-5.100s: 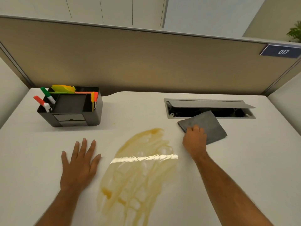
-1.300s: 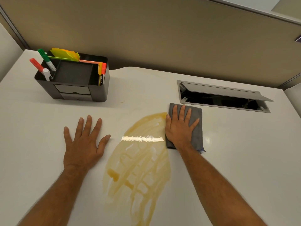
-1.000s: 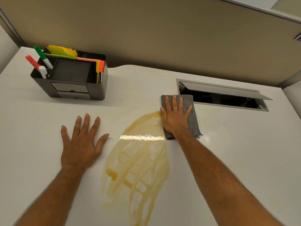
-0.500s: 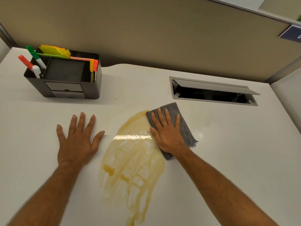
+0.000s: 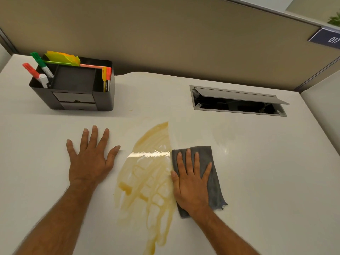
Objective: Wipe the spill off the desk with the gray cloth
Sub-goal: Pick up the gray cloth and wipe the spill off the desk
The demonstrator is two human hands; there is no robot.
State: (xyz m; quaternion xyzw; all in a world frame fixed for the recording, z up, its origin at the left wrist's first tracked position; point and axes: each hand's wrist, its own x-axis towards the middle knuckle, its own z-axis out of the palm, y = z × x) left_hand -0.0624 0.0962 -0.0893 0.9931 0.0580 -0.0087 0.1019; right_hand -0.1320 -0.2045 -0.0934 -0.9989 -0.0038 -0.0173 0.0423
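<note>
A streaky amber liquid spill [image 5: 147, 181] spreads across the white worktop [image 5: 266, 172], thin runs trailing toward the near edge and a bright glare band crossing it. The right hand [image 5: 191, 183] presses flat, fingers straight and spread, on a folded dark gray cloth [image 5: 211, 173] lying at the spill's right edge. The left hand [image 5: 90, 157] rests flat and empty left of the spill. Farther back stand a black desk organizer [image 5: 73, 89] with markers and an open metal cable hatch [image 5: 237, 100].
</note>
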